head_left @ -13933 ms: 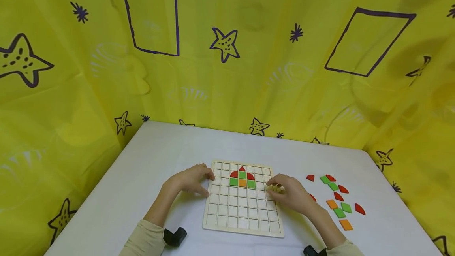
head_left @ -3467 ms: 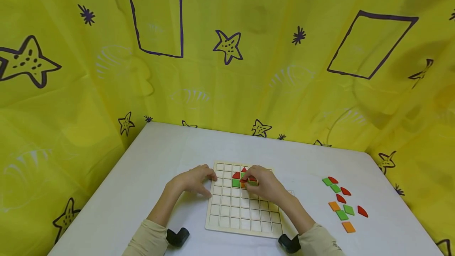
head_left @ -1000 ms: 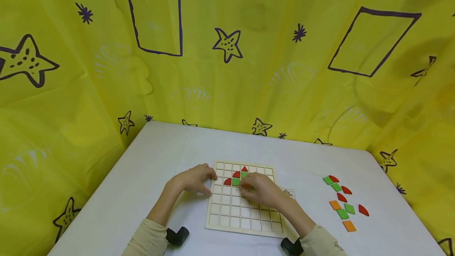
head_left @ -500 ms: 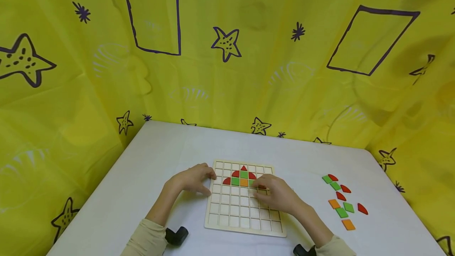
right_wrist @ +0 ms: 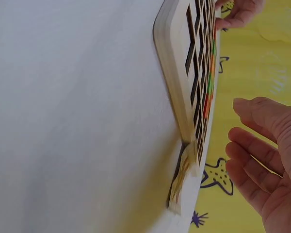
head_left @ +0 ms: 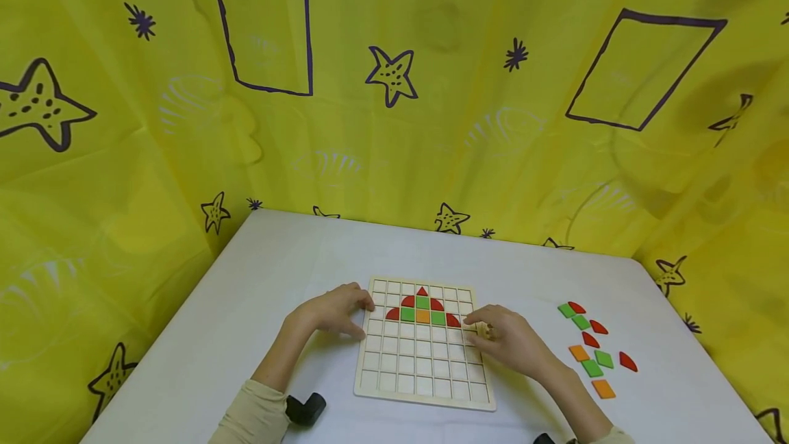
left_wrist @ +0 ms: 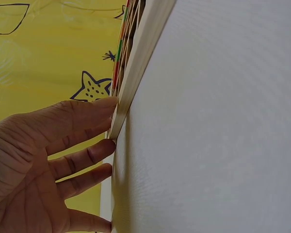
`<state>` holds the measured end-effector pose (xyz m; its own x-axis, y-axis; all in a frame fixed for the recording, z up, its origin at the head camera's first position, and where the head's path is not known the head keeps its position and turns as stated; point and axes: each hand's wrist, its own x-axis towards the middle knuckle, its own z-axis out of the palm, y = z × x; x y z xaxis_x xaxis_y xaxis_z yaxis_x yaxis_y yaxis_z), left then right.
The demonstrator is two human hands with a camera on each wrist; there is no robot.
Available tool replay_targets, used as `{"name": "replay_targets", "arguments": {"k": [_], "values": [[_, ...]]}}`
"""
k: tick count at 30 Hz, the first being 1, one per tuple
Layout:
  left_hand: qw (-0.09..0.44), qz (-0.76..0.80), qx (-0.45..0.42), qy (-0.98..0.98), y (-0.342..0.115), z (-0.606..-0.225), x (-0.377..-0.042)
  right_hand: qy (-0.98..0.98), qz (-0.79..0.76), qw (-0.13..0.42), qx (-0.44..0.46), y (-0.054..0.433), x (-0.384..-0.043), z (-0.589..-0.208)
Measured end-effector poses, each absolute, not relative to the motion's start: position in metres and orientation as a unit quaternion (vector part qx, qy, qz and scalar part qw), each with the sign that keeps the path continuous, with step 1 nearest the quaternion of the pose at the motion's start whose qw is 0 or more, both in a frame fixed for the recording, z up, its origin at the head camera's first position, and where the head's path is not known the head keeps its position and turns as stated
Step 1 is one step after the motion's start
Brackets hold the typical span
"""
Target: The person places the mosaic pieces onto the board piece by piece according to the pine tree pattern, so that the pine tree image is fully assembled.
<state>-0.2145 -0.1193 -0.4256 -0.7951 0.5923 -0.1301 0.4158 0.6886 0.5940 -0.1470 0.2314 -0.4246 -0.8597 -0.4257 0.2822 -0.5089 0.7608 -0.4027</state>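
Board: the pale wooden grid board [head_left: 423, 386] lies flat on the white table [head_left: 296, 245], between the two hands.
Pattern: in the board's upper part, a red triangle [head_left: 422, 291] stands alone at the peak; below it a green square [head_left: 422, 303] sits between two red quarter-rounds; below that, an orange square [head_left: 422, 316] has a green square on each side, with a red quarter-round at either end (a stepped shape, the same on left and right).
Left hand: the left hand [head_left: 333, 310] rests at the board's left edge, thumb and fingers spread apart, fingertips touching the rim rather than clamped on it.
Right hand: the right hand [head_left: 508, 341] hovers at the board's right edge, near the end red quarter-round [head_left: 453, 321]; its fingers are loosely bent, and thumb and fingertips stand apart from each other and from the board.
Slab: the right wrist view shows a small pale slab [right_wrist: 185, 177] with brownish marks, beside the board's edge.
Loose pieces: right of the right hand, more red quarter-rounds [head_left: 628, 362], green squares [head_left: 592, 368] and orange squares [head_left: 603, 389] lie scattered on the table, some touching.
Sleeve: the left arm wears a beige sleeve [head_left: 254, 413], with a black device [head_left: 306, 408] at the wrist.
Backdrop: a yellow curtain [head_left: 431, 149] with dark starfish drawings hangs around the table.
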Motion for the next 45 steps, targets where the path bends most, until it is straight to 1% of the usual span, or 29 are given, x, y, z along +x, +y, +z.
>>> {"name": "replay_targets", "arguments": {"k": [6,16,23,31,41,45], "values": [[0.159,0.278,0.276,0.906,-0.118,-0.426,-0.215,-0.931,0.247,0.117,0.240,0.251,-0.141,-0.426],[0.156,0.275,0.281,0.906,-0.119,-0.425,-0.213,-0.933,0.249,0.145,0.213,0.276,-0.134,-0.424],[0.163,0.285,0.269,0.906,-0.119,-0.425,-0.212,-0.942,0.242,0.145,0.184,0.291,-0.129,-0.422],[0.160,0.286,0.270,0.905,-0.118,-0.421,-0.210,-0.938,0.248,0.173,0.171,0.308,-0.121,-0.423],[0.161,0.279,0.266,0.909,-0.117,-0.423,-0.211,-0.943,0.266,0.156,0.126,0.327,-0.115,-0.421],[0.162,0.278,0.268,0.908,-0.117,-0.423,-0.212,-0.937,0.270,0.176,0.134,0.337,-0.112,-0.422]]}}
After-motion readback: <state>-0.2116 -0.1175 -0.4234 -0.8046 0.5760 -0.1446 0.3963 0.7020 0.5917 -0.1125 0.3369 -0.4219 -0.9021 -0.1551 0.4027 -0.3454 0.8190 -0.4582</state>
